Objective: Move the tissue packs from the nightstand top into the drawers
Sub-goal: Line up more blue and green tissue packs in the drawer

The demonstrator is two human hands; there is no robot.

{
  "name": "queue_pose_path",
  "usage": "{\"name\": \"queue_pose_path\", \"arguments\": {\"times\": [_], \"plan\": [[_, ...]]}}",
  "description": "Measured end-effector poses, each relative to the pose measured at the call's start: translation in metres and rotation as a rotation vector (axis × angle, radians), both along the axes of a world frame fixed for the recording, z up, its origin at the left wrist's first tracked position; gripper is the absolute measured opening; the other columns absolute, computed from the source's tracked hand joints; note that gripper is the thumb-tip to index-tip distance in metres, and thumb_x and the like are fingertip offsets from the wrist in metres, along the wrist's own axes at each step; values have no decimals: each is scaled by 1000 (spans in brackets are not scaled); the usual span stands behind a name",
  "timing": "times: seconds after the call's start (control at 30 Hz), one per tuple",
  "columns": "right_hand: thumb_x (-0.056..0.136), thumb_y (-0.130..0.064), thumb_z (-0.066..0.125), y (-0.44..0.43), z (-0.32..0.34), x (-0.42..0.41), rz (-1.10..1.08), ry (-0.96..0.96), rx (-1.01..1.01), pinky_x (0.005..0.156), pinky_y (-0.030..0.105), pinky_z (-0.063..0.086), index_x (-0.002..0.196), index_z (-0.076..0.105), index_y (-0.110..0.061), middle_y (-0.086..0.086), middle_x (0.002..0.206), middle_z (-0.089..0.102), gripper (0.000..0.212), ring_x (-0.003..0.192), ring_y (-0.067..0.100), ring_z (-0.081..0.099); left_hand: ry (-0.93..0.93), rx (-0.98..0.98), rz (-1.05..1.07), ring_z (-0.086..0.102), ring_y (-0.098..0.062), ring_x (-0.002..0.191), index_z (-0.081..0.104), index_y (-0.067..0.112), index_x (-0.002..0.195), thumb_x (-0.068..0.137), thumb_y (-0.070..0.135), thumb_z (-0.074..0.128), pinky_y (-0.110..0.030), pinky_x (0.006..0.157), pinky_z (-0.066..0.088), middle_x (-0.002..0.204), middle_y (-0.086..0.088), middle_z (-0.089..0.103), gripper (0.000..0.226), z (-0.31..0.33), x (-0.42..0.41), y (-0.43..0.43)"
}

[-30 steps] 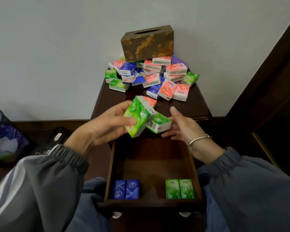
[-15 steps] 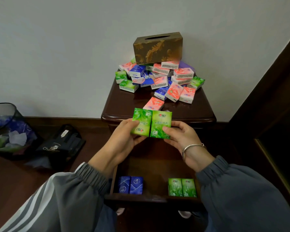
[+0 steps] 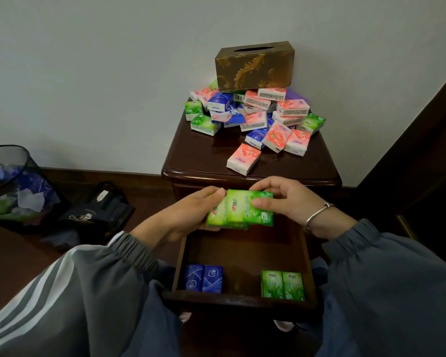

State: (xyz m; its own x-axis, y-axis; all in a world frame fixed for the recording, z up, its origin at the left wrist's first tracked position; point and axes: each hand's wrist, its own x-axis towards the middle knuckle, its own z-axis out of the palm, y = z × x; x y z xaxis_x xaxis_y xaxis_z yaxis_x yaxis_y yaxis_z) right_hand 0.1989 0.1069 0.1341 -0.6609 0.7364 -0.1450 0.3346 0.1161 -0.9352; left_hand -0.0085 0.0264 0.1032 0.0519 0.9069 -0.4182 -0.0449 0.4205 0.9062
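Two green tissue packs are held together over the back of the open drawer. My left hand grips the left pack from below and the side. My right hand pinches the right pack, which overlaps the left one. In the drawer's front lie two blue packs at the left and two green packs at the right. A heap of pink, blue and green packs covers the back of the nightstand top. One pink pack lies apart, nearer the front edge.
A brown tissue box with a leaf pattern sits on the heap against the wall. On the floor to the left stand a black mesh bin with scraps and a dark bag. Dark wooden furniture rises at the right.
Both hands have brought the two green packs down from the nightstand's front edge to over the drawer. The right pack now overlaps the left one.
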Motion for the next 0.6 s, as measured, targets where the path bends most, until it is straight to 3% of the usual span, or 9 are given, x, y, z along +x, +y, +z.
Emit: {"name": "queue_pose_path", "arguments": {"times": [0.07, 0.13, 0.23, 0.37, 0.43, 0.5, 0.6], "plan": [[71, -25, 78, 1, 0, -5, -17, -57, 5, 76, 26, 53, 91, 64, -24, 4, 94, 68, 24, 86, 16, 65, -40, -34, -56, 69, -14, 95, 57, 24, 116, 86, 65, 39, -27, 68, 56, 110, -6, 70, 54, 3, 2, 1], [69, -26, 80, 0, -4, -10, -54, -65, 31, 69, 21, 51, 87, 63, -24, 1, 87, 64, 25, 77, 11, 62, -112, -70, -79, 70, -15, 95, 56, 25, 113, 68, 79, 41, -26, 66, 56, 105, -4, 72, 72, 6, 5, 1], [66, -32, 81, -2, -14, -16, -137, -42, 57, 68, 27, 50, 88, 62, -22, 1, 83, 59, 30, 73, 11, 57, -102, -47, -69, 69, -13, 100, 43, 28, 124, 55, 83, 56, -25, 70, 55, 114, -1, 68, 89, 5, 9, 0], [76, -38, 73, -5, -31, -27, -296, 31, 83, 66, 23, 49, 84, 63, -24, 0, 86, 63, 19, 75, 10, 59, -58, 35, -41, 66, -12, 105, 42, 30, 131, 73, 56, 69, -25, 77, 54, 119, 1, 67, 69, -5, 9, 0], [87, -33, 61, -3, -34, -32, -349, 92, 67, 62, 18, 49, 83, 63, -24, -1, 84, 66, 10, 72, 8, 62, -72, 84, 28, 68, -11, 100, 55, 29, 122, 83, 44, 67, -22, 74, 54, 112, 2, 71, 43, -9, 6, 3], [93, -27, 52, 4, -34, -32, -394, 126, 64, 58, 13, 47, 83, 63, -25, -3, 80, 68, 15, 65, 2, 64, -116, 112, 184, 70, -9, 91, 64, 28, 109, 87, 35, 64, -20, 66, 54, 101, 4, 74, 23, -12, -3, 7], [90, -22, 54, 22, -30, -22, -431, 85, 237, 62, 11, 47, 82, 66, -25, -7, 79, 68, 15, 68, 0, 64, -150, 162, 402, 69, -9, 87, 66, 24, 106, 86, 31, 66, -21, 62, 53, 99, 2, 74, 22, -16, -29, 16]]}}
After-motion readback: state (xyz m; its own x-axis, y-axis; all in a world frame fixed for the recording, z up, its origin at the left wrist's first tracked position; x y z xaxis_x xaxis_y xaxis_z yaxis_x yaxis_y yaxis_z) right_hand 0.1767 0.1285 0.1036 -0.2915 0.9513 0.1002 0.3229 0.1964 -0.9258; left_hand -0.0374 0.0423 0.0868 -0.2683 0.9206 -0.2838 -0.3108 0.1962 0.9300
